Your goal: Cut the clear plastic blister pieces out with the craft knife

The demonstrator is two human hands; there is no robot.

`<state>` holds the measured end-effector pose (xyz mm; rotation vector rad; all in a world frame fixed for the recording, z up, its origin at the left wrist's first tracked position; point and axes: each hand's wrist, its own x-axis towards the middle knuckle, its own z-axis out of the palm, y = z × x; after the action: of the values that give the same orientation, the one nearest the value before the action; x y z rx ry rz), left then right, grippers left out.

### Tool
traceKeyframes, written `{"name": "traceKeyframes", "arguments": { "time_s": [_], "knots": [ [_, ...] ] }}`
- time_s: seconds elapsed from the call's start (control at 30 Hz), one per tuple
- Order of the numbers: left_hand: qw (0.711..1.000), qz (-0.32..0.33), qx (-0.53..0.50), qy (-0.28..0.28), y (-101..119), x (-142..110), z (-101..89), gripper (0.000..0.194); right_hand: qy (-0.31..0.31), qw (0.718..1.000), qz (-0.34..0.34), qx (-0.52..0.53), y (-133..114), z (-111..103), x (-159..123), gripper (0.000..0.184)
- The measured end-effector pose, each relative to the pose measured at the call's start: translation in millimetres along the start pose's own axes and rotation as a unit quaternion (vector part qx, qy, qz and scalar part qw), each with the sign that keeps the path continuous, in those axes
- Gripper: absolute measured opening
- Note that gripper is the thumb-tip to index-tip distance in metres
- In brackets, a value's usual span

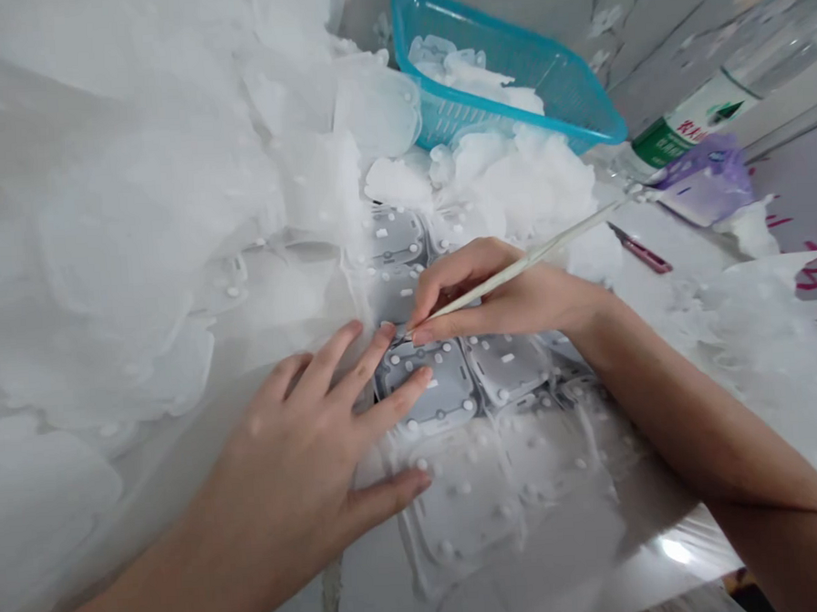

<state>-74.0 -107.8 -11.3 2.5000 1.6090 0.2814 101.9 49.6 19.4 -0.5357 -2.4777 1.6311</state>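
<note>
My right hand (490,288) pinches a long, thin pale stick-like tool (549,247) like a pen, its back end slanting up to the right. The tool's tip is near the top edge of a grey rounded-square piece (440,391) and mostly hidden by my fingers, so its kind is unclear. That piece belongs to a translucent sheet (459,486) of several joined squares with small white dots and slots. My left hand (320,438) lies with fingers spread over the sheet's left side, its index fingertip close to the tool's tip.
A blue plastic basket (504,41) holding white pieces stands at the back. Large piles of translucent white pieces (134,174) fill the left, with more heaped before the basket (511,177). To the right are a craft knife (642,248), a purple packet (707,181) and a labelled bottle (693,122).
</note>
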Motion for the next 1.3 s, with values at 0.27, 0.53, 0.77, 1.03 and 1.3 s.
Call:
{"name": "traceKeyframes", "arguments": {
  "time_s": [0.27,0.53,0.77,1.03,1.3],
  "knots": [
    [1.000,0.001,0.009,0.016,0.6,0.6,0.9,0.052,-0.009,1.000,-0.018,0.001,1.8,0.6,0.5,0.014],
    [1.000,0.002,0.003,0.007,0.5,0.7,-0.2,0.054,-0.023,0.994,-0.021,-0.103,-7.3,-7.7,-5.4,0.013],
    [1.000,0.009,0.021,0.020,-3.1,-0.6,0.1,0.070,0.135,0.990,0.002,-0.032,-17.0,3.3,-18.8,0.009],
    [1.000,-0.004,0.003,0.006,-15.3,5.1,-4.2,0.085,0.065,0.996,-0.034,-0.043,-15.5,29.7,-48.3,0.003],
    [0.999,-0.034,-0.019,-0.005,-9.5,9.5,-0.9,0.079,0.109,0.990,-0.068,-0.055,0.1,41.7,-65.2,0.007]
  ]
}}
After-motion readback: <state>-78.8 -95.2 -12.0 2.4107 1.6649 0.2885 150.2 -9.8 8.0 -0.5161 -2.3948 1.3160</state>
